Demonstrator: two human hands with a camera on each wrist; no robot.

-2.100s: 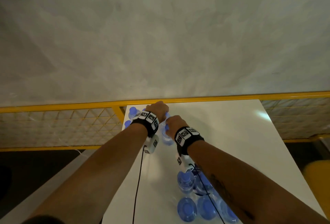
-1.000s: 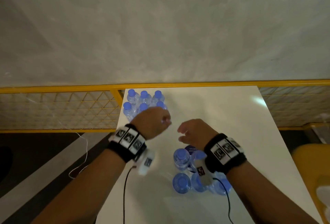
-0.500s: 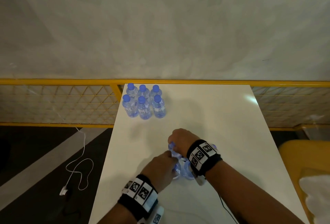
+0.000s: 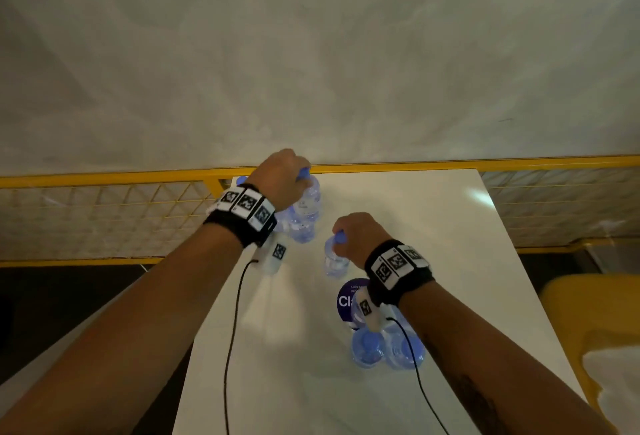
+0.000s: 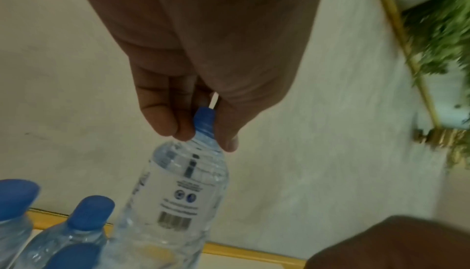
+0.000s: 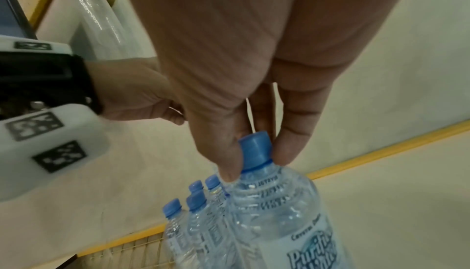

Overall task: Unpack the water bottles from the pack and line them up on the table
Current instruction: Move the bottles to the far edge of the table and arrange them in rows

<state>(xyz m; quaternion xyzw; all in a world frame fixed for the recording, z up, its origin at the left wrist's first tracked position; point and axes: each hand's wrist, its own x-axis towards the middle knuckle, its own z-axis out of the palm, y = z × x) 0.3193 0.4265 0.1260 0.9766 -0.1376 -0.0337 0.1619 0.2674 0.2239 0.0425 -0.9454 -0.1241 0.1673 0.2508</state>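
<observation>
My left hand [image 4: 284, 181] pinches the blue cap of a clear water bottle [image 4: 306, 207] at the far left of the white table [image 4: 433, 261]. That bottle is right beside the group of standing bottles [image 5: 92, 211], which my wrist mostly hides in the head view. In the left wrist view the held bottle [image 5: 178, 193] hangs tilted. My right hand [image 4: 360, 230] grips a second bottle [image 4: 334, 261] by its cap [image 6: 255, 150] over the middle of the table. The opened pack [image 4: 381, 344], with a purple label, stands near me under my right wrist.
A yellow rail [image 4: 450, 166] with mesh runs along the table's far edge, a pale wall behind it. A yellow seat [image 4: 588, 313] with something white on it stands at the right. Black cables [image 4: 235, 313] trail from both wristbands across the table.
Both hands were down at the pack half a second ago. Each has now lifted a bottle by its cap and carried it away from the pack toward the far-left group, the left hand further.
</observation>
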